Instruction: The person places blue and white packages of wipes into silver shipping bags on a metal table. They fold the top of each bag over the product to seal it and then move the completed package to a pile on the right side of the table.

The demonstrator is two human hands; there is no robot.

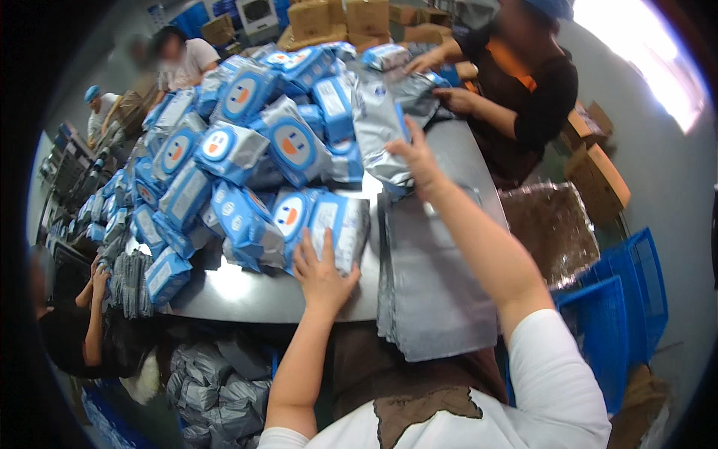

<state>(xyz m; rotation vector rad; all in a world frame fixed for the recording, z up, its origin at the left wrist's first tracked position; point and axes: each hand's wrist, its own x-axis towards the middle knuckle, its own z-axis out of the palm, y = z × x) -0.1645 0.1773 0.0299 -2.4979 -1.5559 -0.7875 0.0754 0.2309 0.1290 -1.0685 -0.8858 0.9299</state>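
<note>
At the near edge of the metal table (247,295), the left hand (323,273) is laid flat with fingers spread on a blue-and-white wipes pack (338,232); the pack is pressed under the palm and fingers rather than gripped. This pack lies at the front of the heap, just beside a stack of flat grey mailer bags (434,292), which overhangs the table edge toward the person.

Further out, the right hand (417,159) is extended over the stack, and its fingers are closed on the edge of a filled grey mailer bag (378,131) lying against the heap. How tightly the bag is pinched cannot be told.

Beyond both hands, a large pile of blue wipes packs (247,142) is spread across the table. Below the table, filled grey bags (213,393) are heaped on the floor. A blue plastic crate (624,299) and a foil-lined bin (553,224) are stationed to the right.

At the far end, a co-worker in a dark apron (523,90) is seen handling grey bags. Cardboard boxes (351,19) are stacked behind.
</note>
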